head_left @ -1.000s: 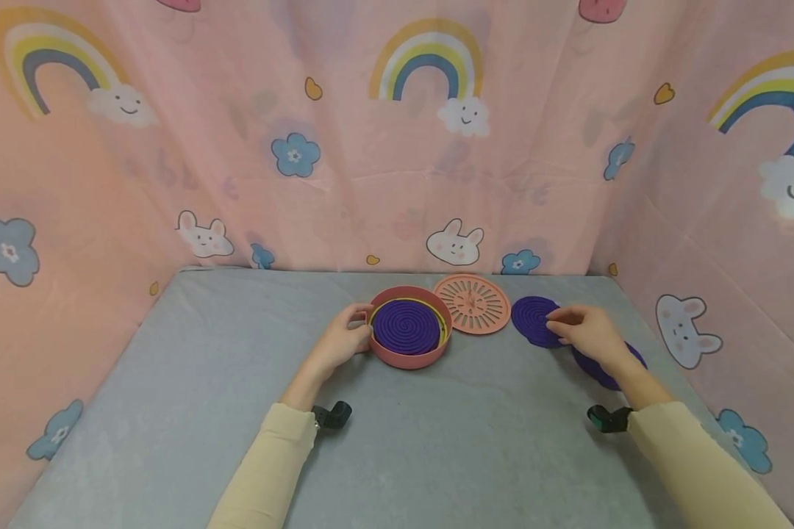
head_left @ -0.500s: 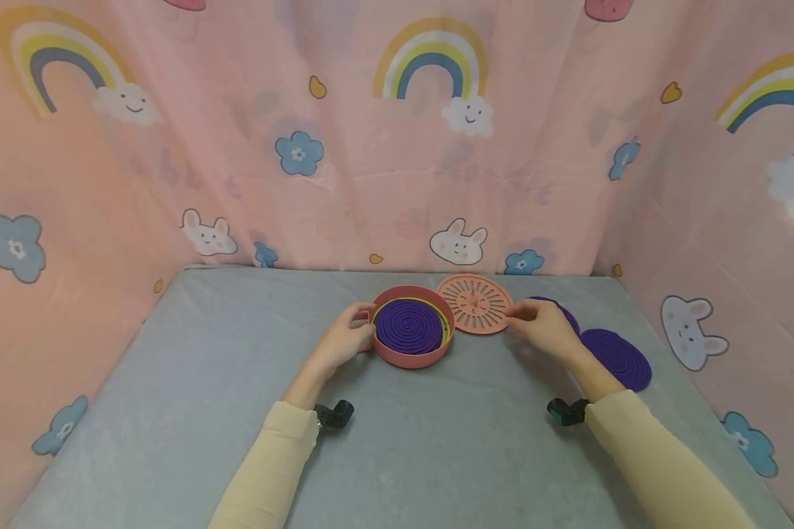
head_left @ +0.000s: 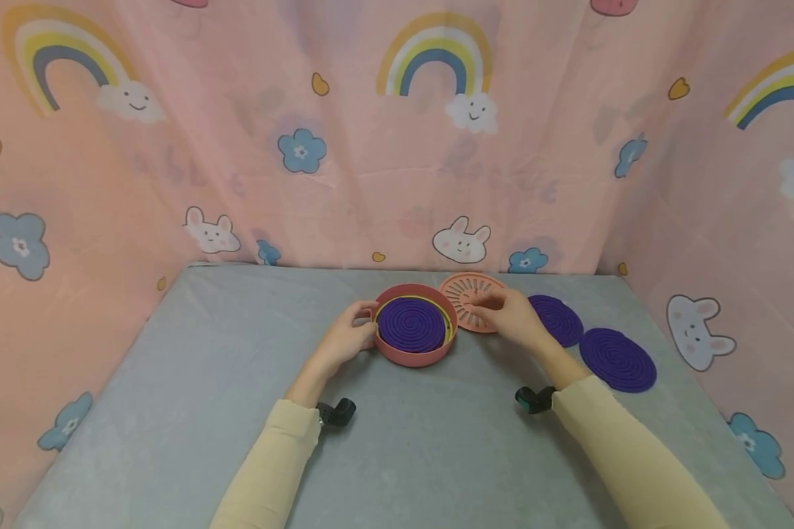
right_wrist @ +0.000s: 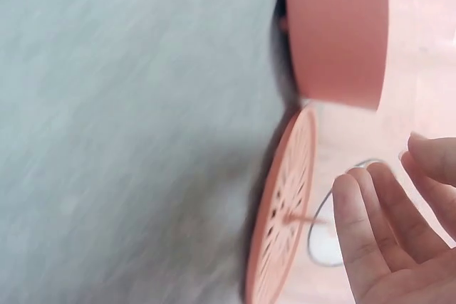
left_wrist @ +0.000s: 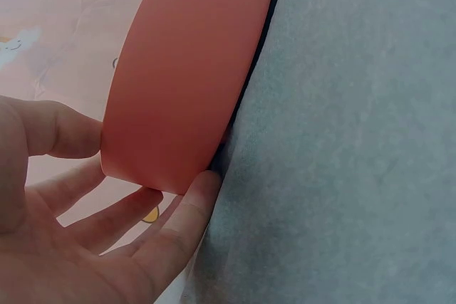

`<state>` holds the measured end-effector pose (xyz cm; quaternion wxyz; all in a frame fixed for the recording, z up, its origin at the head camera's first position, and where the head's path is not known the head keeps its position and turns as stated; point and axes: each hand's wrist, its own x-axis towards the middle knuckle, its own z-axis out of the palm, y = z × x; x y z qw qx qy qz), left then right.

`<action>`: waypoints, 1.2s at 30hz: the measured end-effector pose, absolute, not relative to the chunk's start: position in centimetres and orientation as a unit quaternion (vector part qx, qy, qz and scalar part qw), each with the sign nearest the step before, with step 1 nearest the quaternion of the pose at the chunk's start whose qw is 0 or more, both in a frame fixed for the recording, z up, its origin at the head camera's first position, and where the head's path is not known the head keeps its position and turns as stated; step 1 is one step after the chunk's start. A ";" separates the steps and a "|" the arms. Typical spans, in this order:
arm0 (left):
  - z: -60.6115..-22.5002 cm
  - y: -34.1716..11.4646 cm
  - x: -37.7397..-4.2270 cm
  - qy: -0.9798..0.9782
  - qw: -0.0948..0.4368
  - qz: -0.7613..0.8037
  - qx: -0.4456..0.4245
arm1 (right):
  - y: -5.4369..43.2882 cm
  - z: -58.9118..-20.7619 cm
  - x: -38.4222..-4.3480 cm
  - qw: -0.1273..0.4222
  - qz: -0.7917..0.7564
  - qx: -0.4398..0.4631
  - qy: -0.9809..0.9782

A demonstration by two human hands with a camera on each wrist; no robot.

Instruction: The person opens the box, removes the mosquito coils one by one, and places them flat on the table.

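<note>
A round pink mosquito coil box [head_left: 415, 360] stands on the table with a purple mosquito coil [head_left: 410, 325] and a yellow ring inside. My left hand [head_left: 346, 339] grips its left side; in the left wrist view the thumb and fingers bracket the pink wall [left_wrist: 178, 69]. My right hand [head_left: 514, 320] hovers over the slotted pink lid [head_left: 459, 294], covering its right part. In the right wrist view nothing lies between those fingers [right_wrist: 349, 218], and a thin spike rises from the middle of the lid [right_wrist: 274, 247].
Two more purple coils [head_left: 556, 321] lie flat to the right, side by side near the table's right edge. The grey table [head_left: 423, 441] meets a pink patterned curtain [head_left: 351, 213] at the back and on both sides.
My right hand has come away from the purple coils and moved left to above the slotted lid. Both coils at right stay on the table. My left hand keeps its grip on the box.
</note>
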<state>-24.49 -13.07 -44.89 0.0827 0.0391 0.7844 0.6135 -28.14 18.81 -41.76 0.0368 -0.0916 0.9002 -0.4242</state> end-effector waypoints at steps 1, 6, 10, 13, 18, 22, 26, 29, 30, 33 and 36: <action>-44.9 -13.1 -24.5 0.784 0.083 0.614 0.039 | 18.4 -41.6 -28.2 0.036 -0.428 -0.093 0.898; -44.7 -13.1 -24.5 0.784 0.083 0.614 0.041 | 16.8 -41.1 -28.3 0.013 -0.417 -0.108 0.902; -44.5 -13.1 -24.4 0.784 0.083 0.614 0.044 | 15.5 -41.0 -28.6 -0.012 -0.402 -0.134 0.906; -44.4 -13.2 -24.4 0.782 0.084 0.616 0.047 | 14.7 -40.9 -28.7 -0.011 -0.407 -0.139 0.903; -44.4 -13.2 -24.4 0.781 0.082 0.617 0.047 | 13.7 -40.5 -28.8 -0.006 -0.401 -0.139 0.906; -44.4 -13.2 -24.5 0.782 0.079 0.616 0.047 | 13.0 -40.3 -29.1 -0.007 -0.396 -0.137 0.908; -44.4 -13.3 -24.5 0.784 0.078 0.614 0.047 | 12.5 -40.2 -29.3 -0.002 -0.385 -0.148 0.911; -44.5 -13.2 -24.5 0.784 0.079 0.614 0.046 | 12.1 -40.3 -29.4 0.010 -0.376 -0.153 0.914; -44.5 -13.2 -24.4 0.784 0.079 0.614 0.046 | 12.0 -40.3 -29.5 0.014 -0.371 -0.153 0.916; -44.6 -13.1 -24.4 0.784 0.077 0.614 0.047 | 11.5 -40.4 -29.6 0.029 -0.359 -0.152 0.920; -44.7 -13.0 -24.3 0.785 0.075 0.613 0.048 | 11.0 -40.7 -29.9 0.040 -0.350 -0.158 0.922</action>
